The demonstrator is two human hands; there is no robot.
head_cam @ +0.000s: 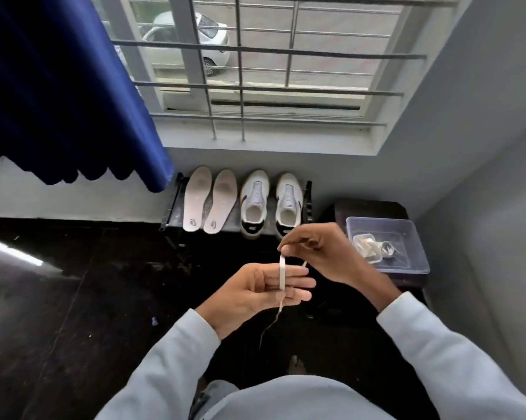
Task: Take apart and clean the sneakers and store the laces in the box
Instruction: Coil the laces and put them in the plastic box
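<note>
A white lace [282, 272] runs across the straight fingers of my left hand [255, 294], its frayed end hanging below. My right hand [319, 253] pinches the lace's upper part just above the left fingers. Two white sneakers [270, 204] without laces stand on a low black rack [172, 204] under the window, heels toward me. Two white insoles [208, 203] lie to their left on the same rack. A clear plastic box [407, 237] sits on a dark stool at the right, with a bundled lace [367, 247] inside it.
A blue curtain [58, 86] hangs at the upper left. A barred window [255, 71] fills the wall ahead, with a grey wall [483, 147] close on the right. The floor [73, 298] is dark and glossy.
</note>
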